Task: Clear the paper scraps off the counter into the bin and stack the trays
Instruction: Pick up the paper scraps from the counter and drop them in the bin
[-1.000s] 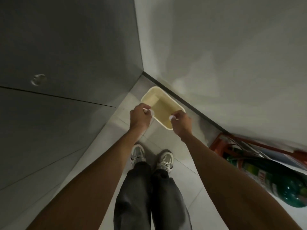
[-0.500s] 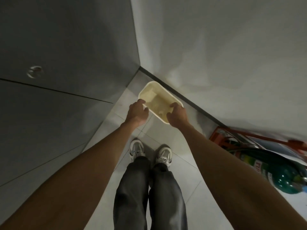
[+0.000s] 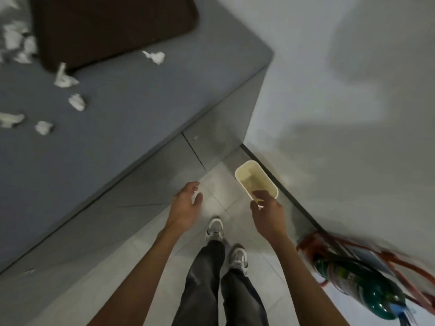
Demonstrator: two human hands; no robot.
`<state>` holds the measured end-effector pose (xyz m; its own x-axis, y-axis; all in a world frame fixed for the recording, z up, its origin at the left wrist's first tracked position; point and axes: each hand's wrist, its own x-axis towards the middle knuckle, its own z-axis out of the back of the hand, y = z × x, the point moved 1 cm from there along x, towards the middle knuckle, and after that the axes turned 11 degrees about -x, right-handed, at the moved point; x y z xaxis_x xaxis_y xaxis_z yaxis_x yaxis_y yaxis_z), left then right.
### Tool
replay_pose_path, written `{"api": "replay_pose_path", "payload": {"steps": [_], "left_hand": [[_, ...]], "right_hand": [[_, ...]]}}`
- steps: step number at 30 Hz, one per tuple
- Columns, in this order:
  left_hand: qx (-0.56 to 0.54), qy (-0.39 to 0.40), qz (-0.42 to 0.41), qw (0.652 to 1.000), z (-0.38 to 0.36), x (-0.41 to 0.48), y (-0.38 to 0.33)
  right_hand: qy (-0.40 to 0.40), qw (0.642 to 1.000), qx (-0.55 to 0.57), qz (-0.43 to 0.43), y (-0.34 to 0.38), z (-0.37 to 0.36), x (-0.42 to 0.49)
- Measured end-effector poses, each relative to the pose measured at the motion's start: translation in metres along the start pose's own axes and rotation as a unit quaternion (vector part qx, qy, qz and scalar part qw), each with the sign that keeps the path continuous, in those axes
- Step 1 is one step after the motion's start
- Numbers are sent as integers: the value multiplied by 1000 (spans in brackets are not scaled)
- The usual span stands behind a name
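Note:
A cream rectangular bin [image 3: 249, 175] stands on the tiled floor in the corner between the cabinet and the white wall. My right hand [image 3: 267, 211] hovers above its near end, fingers relaxed and empty. My left hand [image 3: 186, 204] hangs open over the floor, left of the bin. Several crumpled white paper scraps [image 3: 76, 102] lie on the grey counter [image 3: 131, 102] at the upper left. A dark brown tray [image 3: 113, 24] sits at the counter's far side, with one scrap [image 3: 155, 57] just below its edge.
Grey cabinet fronts [image 3: 141, 196] drop from the counter edge to the floor. An orange wire rack [image 3: 329, 245] holding a green bottle [image 3: 357, 290] stands at the lower right against the wall. My legs and shoes [image 3: 215, 229] are below the hands.
Both hands let go of what they pinched over the bin and pulled back, opening. My view rose and swung left, bringing the counter, scraps and tray into sight.

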<state>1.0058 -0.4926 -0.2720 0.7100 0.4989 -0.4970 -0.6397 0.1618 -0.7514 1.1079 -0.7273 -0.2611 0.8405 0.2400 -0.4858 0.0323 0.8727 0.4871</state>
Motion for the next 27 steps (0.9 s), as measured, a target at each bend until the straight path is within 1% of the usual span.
{"api": "replay_pose_path", "payload": {"steps": [2, 4, 7, 10, 13, 18, 23, 27], "left_hand": [[-19, -43, -3, 999, 34, -48, -18], [-34, -90, -8, 995, 65, -97, -31], [-55, -139, -24, 988, 109, -165, -44], [-70, -198, -20, 977, 150, -224, -43], [-78, -264, -11, 961, 193, -275, -26], [-114, -350, -24, 929, 263, -355, 20], [-115, -393, -7, 912, 340, -435, 84], [-117, -432, 4, 894, 402, -496, 141]], "right_hand": [[-7, 999, 5, 43, 31, 19, -33], [5, 996, 11, 94, 65, 34, -64], [16, 986, 10, 168, 115, 47, -112], [30, 971, -30, 233, 170, 52, -158], [38, 950, -58, 304, 222, 43, -208], [60, 915, -79, 391, 294, -11, -283], [85, 888, -58, 449, 366, -85, -370], [84, 864, -41, 496, 418, -154, -440]]}}
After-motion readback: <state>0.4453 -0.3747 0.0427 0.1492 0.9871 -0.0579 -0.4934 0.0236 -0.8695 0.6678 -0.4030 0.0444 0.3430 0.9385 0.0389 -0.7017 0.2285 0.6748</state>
